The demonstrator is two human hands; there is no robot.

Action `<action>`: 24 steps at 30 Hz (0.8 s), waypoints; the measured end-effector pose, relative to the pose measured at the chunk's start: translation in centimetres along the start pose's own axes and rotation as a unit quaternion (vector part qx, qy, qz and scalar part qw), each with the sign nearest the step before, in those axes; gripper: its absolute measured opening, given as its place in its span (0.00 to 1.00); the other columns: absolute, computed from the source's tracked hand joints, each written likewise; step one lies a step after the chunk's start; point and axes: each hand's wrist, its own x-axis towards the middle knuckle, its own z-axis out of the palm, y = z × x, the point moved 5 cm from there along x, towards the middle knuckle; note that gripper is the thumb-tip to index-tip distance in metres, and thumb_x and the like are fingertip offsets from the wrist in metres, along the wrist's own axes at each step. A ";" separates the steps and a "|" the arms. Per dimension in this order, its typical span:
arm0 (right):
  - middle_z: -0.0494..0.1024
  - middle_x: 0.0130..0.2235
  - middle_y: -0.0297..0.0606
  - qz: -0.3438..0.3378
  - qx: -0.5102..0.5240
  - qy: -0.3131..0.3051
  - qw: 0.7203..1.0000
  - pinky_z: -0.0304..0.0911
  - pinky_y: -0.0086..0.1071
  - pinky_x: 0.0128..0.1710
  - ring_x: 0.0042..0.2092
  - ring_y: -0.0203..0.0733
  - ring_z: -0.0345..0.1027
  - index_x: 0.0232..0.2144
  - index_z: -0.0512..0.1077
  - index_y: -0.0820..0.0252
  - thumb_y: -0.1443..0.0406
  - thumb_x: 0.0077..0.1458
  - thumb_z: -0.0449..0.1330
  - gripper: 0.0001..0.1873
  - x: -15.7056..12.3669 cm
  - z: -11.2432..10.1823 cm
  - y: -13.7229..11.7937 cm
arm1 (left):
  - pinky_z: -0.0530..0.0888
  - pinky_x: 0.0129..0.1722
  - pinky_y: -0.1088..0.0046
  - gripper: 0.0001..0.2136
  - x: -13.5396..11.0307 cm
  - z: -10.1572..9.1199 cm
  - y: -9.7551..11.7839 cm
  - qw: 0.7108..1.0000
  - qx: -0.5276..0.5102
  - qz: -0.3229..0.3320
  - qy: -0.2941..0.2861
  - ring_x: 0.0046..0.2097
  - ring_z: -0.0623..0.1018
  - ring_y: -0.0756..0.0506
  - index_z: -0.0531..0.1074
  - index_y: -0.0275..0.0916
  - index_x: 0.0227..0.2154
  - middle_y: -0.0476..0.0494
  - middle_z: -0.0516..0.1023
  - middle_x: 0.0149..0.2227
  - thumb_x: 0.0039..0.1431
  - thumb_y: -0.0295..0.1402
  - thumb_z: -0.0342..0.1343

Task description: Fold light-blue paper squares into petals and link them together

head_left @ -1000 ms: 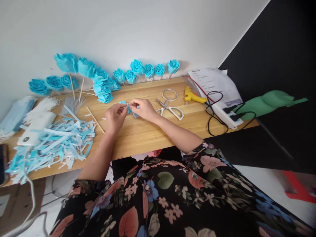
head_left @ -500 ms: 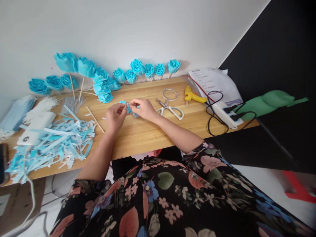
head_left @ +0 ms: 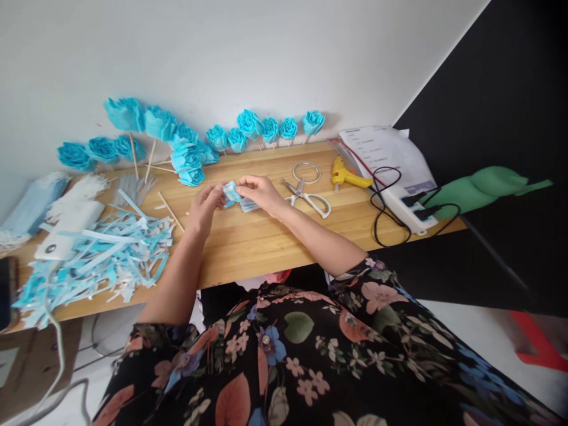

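Observation:
Between my two hands is a small blue and white piece of mask-like fabric (head_left: 231, 193), held above the wooden table. My left hand (head_left: 205, 204) pinches its left edge between thumb and fingers. At its right edge, my right hand (head_left: 258, 192) has thumb and fingertips closed on it. A flat stack of pale blue pieces (head_left: 249, 205) lies just under my right hand, partly hidden. Scissors with white handles (head_left: 306, 195) rest open to the right of that hand. Behind stands a row of blue fabric flowers (head_left: 251, 123) on sticks, against the wall.
Left on the table (head_left: 248, 248) lie a heap of blue and white strips (head_left: 106, 248), a white power bank (head_left: 66, 234), face masks (head_left: 33, 204) and a wooden stick (head_left: 171, 211). A tape ring (head_left: 306, 163), yellow glue gun (head_left: 348, 174), papers (head_left: 386, 157) and power strip (head_left: 410, 210) sit right.
The blue piece has been turned and spread between my hands, so its white-patterned side now shows. My left fingers have opened out a little. The view has shifted slightly.

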 end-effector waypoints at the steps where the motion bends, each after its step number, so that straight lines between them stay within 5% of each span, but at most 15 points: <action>1: 0.75 0.30 0.32 0.001 0.002 -0.005 1.000 0.62 0.28 0.33 0.32 0.34 0.66 0.34 0.73 0.61 0.57 0.53 0.60 0.13 0.0 0.0 0.1 | 0.68 0.27 0.74 0.18 0.0 0.1 0.0 1.000 -0.002 -0.006 -0.010 0.26 0.70 0.50 0.72 0.39 0.27 0.47 0.72 0.24 0.51 0.51 0.60; 7: 0.77 0.33 0.35 -0.021 -0.021 -0.037 0.999 0.63 0.28 0.35 0.34 0.34 0.68 0.36 0.76 0.62 0.52 0.55 0.60 0.18 -0.1 0.2 -0.2 | 0.62 0.24 0.74 0.13 -0.3 0.2 0.6 0.999 0.033 0.006 0.009 0.23 0.64 0.52 0.70 0.39 0.22 0.51 0.68 0.20 0.47 0.44 0.63; 13: 0.72 0.27 0.31 -0.047 -0.147 0.003 0.988 0.56 0.28 0.33 0.30 0.33 0.62 0.31 0.73 0.62 0.57 0.54 0.61 0.12 -0.4 -0.2 -1.0 | 0.64 0.26 0.75 0.10 -0.6 0.4 1.1 1.000 0.023 0.011 0.006 0.24 0.66 0.52 0.72 0.39 0.21 0.51 0.69 0.20 0.49 0.39 0.61; 24: 0.74 0.28 0.33 -0.056 -0.154 0.008 0.987 0.55 0.28 0.34 0.30 0.33 0.62 0.32 0.75 0.65 0.58 0.54 0.59 0.14 -0.2 -0.3 -1.1 | 0.63 0.26 0.76 0.07 -0.4 0.0 1.0 1.000 0.011 0.006 0.026 0.24 0.66 0.53 0.72 0.38 0.21 0.52 0.69 0.20 0.48 0.34 0.62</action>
